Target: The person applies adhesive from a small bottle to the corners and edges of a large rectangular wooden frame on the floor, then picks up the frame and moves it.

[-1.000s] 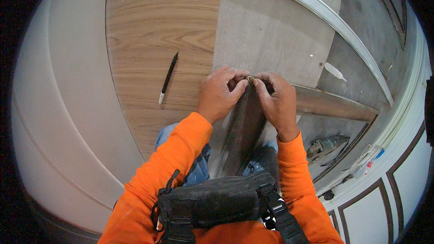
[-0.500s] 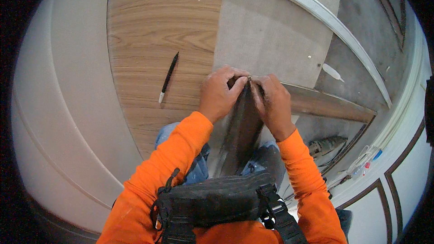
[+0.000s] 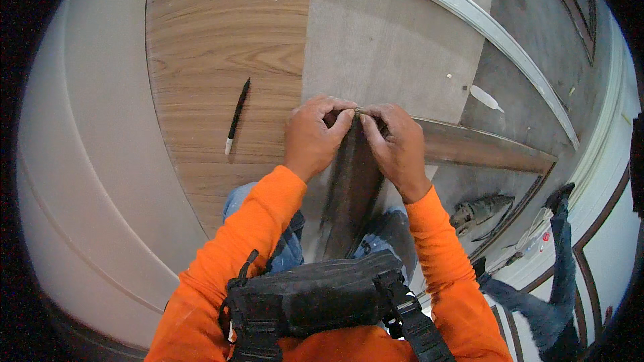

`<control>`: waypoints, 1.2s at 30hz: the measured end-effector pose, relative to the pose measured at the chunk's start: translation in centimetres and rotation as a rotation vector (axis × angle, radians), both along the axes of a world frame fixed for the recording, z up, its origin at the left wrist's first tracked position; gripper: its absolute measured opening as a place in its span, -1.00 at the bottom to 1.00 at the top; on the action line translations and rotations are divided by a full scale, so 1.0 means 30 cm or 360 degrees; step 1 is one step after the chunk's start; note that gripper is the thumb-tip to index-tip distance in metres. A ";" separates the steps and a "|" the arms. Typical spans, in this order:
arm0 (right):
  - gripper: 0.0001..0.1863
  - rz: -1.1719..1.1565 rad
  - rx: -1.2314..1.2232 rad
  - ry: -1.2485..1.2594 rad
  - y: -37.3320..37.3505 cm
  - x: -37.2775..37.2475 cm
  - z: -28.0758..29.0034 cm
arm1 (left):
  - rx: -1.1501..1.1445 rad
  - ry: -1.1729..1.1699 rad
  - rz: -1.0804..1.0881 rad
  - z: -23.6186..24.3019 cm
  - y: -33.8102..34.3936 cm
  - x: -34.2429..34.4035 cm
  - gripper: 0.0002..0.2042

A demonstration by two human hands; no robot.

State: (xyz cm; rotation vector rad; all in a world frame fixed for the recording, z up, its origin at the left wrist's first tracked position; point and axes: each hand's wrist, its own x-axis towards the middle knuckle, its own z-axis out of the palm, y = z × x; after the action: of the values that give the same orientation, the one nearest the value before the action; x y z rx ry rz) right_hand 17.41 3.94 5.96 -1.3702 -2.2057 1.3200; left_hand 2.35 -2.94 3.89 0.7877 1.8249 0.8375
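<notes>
Pinching a tiny, indistinct piece (image 3: 357,111), thumbs close to fingertips, the left hand (image 3: 314,135) and right hand (image 3: 396,151) nearly met at the far end of the dark moulding (image 3: 352,191) running between them. A black pen (image 3: 238,115) lay left of both.

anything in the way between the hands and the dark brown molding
Nothing visible. The left hand and right hand meet at the far end of the dark brown molding; the black-and-white pen lies off to the left.
</notes>
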 end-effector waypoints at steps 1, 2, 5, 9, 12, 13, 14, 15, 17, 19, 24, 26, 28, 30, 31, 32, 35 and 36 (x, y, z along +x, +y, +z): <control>-0.87 0.0041 0.0007 -0.0051 0.002 0.000 0.001 | -0.0003 0.0014 -0.0006 0.001 -0.001 0.001 -0.84; -0.87 0.0083 0.0013 -0.0102 0.005 -0.001 0.002 | -0.0001 0.0020 -0.0013 0.001 -0.001 0.001 -0.84; -0.87 0.0205 0.0149 -0.0176 -0.002 -0.014 0.002 | 0.0016 0.0055 -0.0041 -0.006 -0.005 -0.003 -0.84; -0.87 0.0253 0.0161 -0.0287 -0.006 -0.022 0.014 | 0.0055 0.0089 -0.0073 -0.017 -0.008 -0.008 -0.85; -0.88 0.0252 0.0163 -0.0258 0.000 -0.016 0.012 | 0.0011 0.0065 -0.0043 -0.004 -0.001 -0.004 -0.84; -0.89 0.0223 0.0176 -0.0195 -0.001 -0.009 0.001 | -0.0010 0.0052 -0.0028 0.001 0.000 0.001 -0.84; -0.89 0.0193 0.0189 -0.0132 -0.001 0.001 -0.018 | -0.0046 0.0050 -0.0006 0.001 0.000 0.004 -0.84; -0.90 0.0163 0.0202 -0.0070 0.001 0.007 -0.027 | -0.0082 0.0046 0.0013 -0.001 0.002 0.005 -0.84; -0.91 -0.0021 0.0045 -0.0009 0.010 0.017 -0.023 | -0.0095 0.0058 0.0033 0.004 0.004 0.009 -0.83; -0.91 -0.0079 -0.0016 0.0031 0.016 0.019 -0.022 | -0.0056 0.0095 0.0041 0.015 0.015 0.007 -0.83; -0.90 0.0016 0.0066 0.0080 0.012 0.021 -0.012 | -0.0082 -0.0028 0.0078 -0.004 0.005 0.007 -0.83; -0.89 0.0008 0.0066 0.0049 0.007 0.020 -0.018 | -0.0077 -0.0036 0.0073 -0.007 0.006 0.008 -0.83; -0.88 0.0058 0.0064 0.0000 0.006 0.019 -0.021 | -0.0102 -0.0036 0.0065 -0.009 0.005 0.006 -0.83; -0.85 0.0164 0.0062 -0.0067 0.010 0.018 -0.018 | -0.0114 -0.0016 0.0038 -0.002 0.009 0.003 -0.83; -0.83 0.0287 0.0140 -0.0123 0.014 0.015 -0.011 | -0.0121 -0.0006 0.0025 0.001 0.010 0.001 -0.83; -0.82 0.0410 0.0218 -0.0179 0.019 0.010 -0.002 | -0.0098 -0.0009 0.0032 -0.005 0.007 0.001 -0.83; -0.79 0.0604 0.0274 -0.0214 0.032 0.022 0.003 | -0.0058 -0.0004 -0.0003 -0.020 -0.004 -0.002 -0.82; -0.78 0.0642 0.0268 -0.0203 0.045 0.029 -0.001 | -0.0065 0.0012 -0.0042 -0.018 0.000 -0.010 -0.82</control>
State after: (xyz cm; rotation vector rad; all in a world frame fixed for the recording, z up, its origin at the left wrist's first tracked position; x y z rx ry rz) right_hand 18.27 5.30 5.93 -1.0087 -2.7149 1.1506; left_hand 2.05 -2.94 3.36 0.7885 1.8287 0.7790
